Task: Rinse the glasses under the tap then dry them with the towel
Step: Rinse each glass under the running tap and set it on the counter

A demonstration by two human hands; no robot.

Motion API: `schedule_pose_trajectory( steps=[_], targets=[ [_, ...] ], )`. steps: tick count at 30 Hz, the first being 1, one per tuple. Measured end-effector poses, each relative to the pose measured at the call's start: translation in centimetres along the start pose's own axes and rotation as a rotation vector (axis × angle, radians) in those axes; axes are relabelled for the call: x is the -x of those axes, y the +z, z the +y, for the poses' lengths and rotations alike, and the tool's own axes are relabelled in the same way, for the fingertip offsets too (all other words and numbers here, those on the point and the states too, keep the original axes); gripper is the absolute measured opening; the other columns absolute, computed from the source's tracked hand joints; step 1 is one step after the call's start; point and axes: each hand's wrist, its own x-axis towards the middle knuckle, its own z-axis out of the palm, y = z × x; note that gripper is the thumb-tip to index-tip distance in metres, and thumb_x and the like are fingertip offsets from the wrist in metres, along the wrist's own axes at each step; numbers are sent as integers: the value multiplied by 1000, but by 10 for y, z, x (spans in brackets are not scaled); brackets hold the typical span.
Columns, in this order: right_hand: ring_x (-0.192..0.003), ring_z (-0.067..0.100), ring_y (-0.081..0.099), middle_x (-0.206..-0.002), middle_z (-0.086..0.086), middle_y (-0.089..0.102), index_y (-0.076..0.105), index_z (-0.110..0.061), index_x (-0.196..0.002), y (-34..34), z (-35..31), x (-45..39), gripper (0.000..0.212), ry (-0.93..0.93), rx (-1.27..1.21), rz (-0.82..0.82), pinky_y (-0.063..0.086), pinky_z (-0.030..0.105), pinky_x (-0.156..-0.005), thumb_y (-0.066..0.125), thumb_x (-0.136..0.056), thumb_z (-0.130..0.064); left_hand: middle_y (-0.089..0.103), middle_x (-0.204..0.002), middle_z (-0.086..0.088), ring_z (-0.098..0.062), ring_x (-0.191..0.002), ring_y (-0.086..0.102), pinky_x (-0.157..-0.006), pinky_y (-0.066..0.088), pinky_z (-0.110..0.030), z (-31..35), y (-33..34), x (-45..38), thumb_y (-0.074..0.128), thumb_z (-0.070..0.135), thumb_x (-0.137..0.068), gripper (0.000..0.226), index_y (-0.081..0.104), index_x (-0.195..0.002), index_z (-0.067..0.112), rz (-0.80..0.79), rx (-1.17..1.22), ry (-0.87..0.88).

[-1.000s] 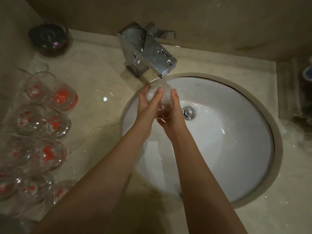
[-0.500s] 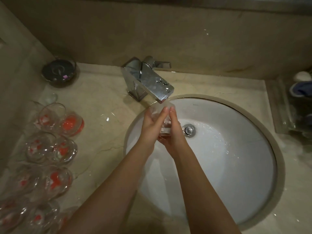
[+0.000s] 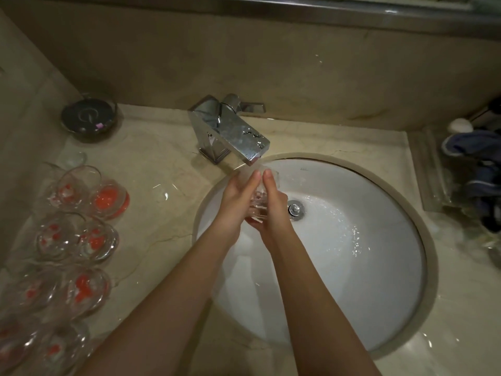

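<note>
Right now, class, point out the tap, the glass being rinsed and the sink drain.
tap (image 3: 238, 137), head view, on the top of its chrome spout.
glass (image 3: 259, 198), head view, on its clear wall between the hands.
sink drain (image 3: 295, 209), head view, on its metal centre.

One tap, one sink, one held glass, roughly nine glasses on the counter, one dark bowl

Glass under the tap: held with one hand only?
No, both the left hand and the right hand clasp the glass between them, just below the tap spout over the sink.
</note>
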Motion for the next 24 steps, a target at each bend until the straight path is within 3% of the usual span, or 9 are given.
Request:
schedule_pose_trajectory(
  steps=[2,5,7,9,12,16,19,22,24],
  targets=[
    [-98,25,71,-110,10,72,64,-12,-120,-3,-3,0,78,-4,10,-23,56,44,-87,62,-72,-74,73,-111,-4,-19,-99,71,-89,55,-36,-3,-1,2,66,38,-90,42,59,-127,19,-21,39,-7],
    [-94,26,70,-102,12,73,69,-6,-114,-8,-5,-3,68,34,4,-35,56,40,-88,53,-85,-66,71,-113,-11,-24,-97,72,-83,57,-38,-6,-3,3,73,42,-76,63,55,-131,18,-38,43,-21],
    [-99,28,70,-108,15,72,68,-6,-116,-7,-8,-2,66,48,20,-41,55,41,-90,52,-87,-64,68,-120,-14,-26,-100,70,-84,57,-39,-4,-5,2,76,42,-72,69,54,-132,15,-38,57,-5],
    [-102,29,69,-113,16,70,62,-8,-122,-5,-10,0,65,23,23,-78,56,41,-88,56,-87,-62,67,-124,-10,-26,-106,69,-89,56,-40,-2,-7,0,78,39,-74,69,53,-134,16,-51,90,-7],
    [-98,29,70,-114,11,65,43,-12,-125,-3,-13,0,68,-8,23,-17,57,46,-87,67,-81,-58,71,-115,-11,-25,-102,70,-79,56,-35,0,-5,1,69,35,-84,53,56,-131,14,-68,106,18],
    [-94,30,71,-111,16,70,60,-8,-123,-1,-13,-7,92,26,51,-31,59,40,-71,60,-65,-79,72,-114,-7,-22,-104,70,-90,54,-36,-3,-1,0,72,37,-83,54,56,-132,20,-63,98,25],
    [-85,25,70,-97,12,72,68,-9,-111,-8,-12,-11,81,51,64,-58,54,32,-71,48,-78,-79,73,-110,-8,-24,-100,71,-87,56,-36,-2,2,-3,74,40,-71,66,56,-131,19,-59,57,8],
    [-94,30,71,-106,16,72,70,-10,-111,-10,-9,-15,84,33,93,-64,57,38,-76,62,-63,-78,73,-111,-9,-25,-101,71,-87,55,-37,-2,1,-5,75,43,-72,66,58,-130,18,-50,89,-10],
    [-95,31,71,-110,18,71,67,-9,-111,-8,-9,-16,73,9,77,-28,59,45,-82,63,-71,-71,72,-115,-9,-26,-104,70,-88,55,-37,-2,2,-4,77,40,-77,58,59,-129,20,-78,121,-10]
  ],
)
